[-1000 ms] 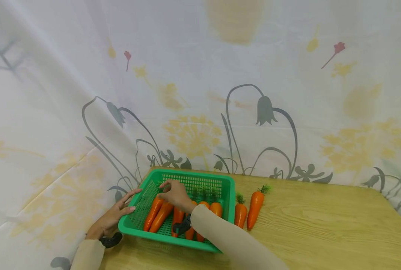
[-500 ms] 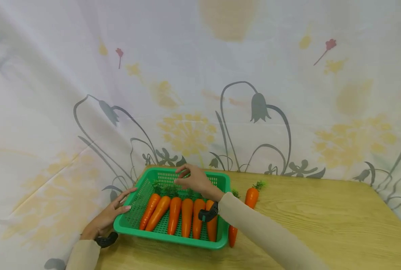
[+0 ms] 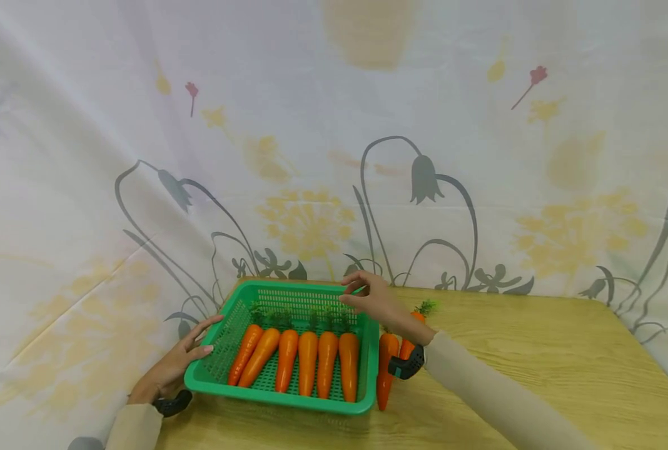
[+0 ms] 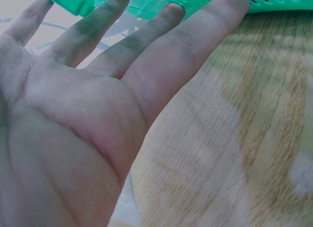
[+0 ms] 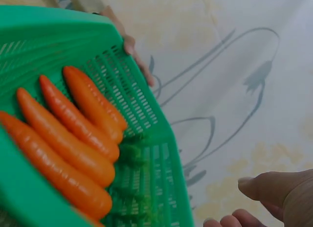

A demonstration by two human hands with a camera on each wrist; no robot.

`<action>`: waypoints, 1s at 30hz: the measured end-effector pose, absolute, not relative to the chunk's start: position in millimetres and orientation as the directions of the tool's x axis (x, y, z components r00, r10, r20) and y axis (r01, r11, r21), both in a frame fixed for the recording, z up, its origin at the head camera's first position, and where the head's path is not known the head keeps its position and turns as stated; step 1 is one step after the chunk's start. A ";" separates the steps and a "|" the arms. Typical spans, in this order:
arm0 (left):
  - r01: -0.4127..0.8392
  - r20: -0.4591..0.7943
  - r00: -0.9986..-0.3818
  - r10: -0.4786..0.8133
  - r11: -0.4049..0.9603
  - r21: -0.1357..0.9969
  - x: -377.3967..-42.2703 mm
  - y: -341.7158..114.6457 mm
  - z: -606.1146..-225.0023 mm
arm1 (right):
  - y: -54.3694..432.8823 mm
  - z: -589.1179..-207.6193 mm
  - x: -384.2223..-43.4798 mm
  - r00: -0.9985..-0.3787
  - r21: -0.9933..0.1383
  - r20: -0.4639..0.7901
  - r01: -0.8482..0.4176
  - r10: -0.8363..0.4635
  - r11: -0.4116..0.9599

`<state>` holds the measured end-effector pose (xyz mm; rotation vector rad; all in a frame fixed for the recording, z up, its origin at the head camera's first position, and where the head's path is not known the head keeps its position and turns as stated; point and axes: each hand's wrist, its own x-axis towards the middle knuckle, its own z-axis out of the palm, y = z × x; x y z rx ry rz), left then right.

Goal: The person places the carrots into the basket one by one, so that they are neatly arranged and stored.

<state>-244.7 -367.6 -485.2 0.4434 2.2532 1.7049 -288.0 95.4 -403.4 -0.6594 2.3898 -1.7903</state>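
Several orange carrots [image 3: 308, 362] with green leafy tops lie side by side in a green plastic basket [image 3: 278, 400], their tips toward the front. My left hand [image 3: 167, 369] rests against the basket's left side; in the left wrist view its straight fingers [image 4: 171, 56] touch the green wall. Above the back right corner of the basket, my right hand [image 3: 380, 306] hovers with thumb and fingers apart and nothing between them. Two more carrots [image 3: 387, 375] lie on the table just right of the basket, partly hidden by the right wrist.
The wooden table [image 3: 525, 356] stretches to the right of the basket. A white cloth [image 3: 311, 156] with a flower print hangs behind and to the left, close to the basket's back edge.
My right hand has moved right, from over the left carrots' leafy tops to above the basket's right rim. The left hand stays at the basket's side. The view has shifted slightly.
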 end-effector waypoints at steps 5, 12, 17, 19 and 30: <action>0.083 -0.030 -0.917 0.397 0.263 0.961 -245.8 -367.2 -486.1 | 126.6 -407.1 -277.8 -0.916 -0.917 0.189 -0.294 -0.355 0.270; 0.056 -0.043 -0.910 0.412 0.226 0.973 -245.4 -365.0 -486.4 | 165.9 -420.6 -268.0 -0.939 -0.900 0.185 -0.280 -0.289 0.334; 0.030 -0.051 -0.904 0.424 0.182 0.983 -244.1 -364.7 -485.8 | 189.1 -431.3 -264.7 -0.958 -0.887 0.176 -0.253 -0.225 0.386; 0.036 -0.050 -0.904 0.424 0.194 0.980 -244.1 -365.3 -485.9 | 197.0 -436.9 -264.2 -0.966 -0.882 0.169 -0.237 -0.195 0.407; 0.076 -0.034 -0.918 0.394 0.260 0.963 -244.9 -367.4 -489.4 | 222.4 -473.3 -263.0 -0.989 -0.923 0.072 -0.117 -0.132 0.368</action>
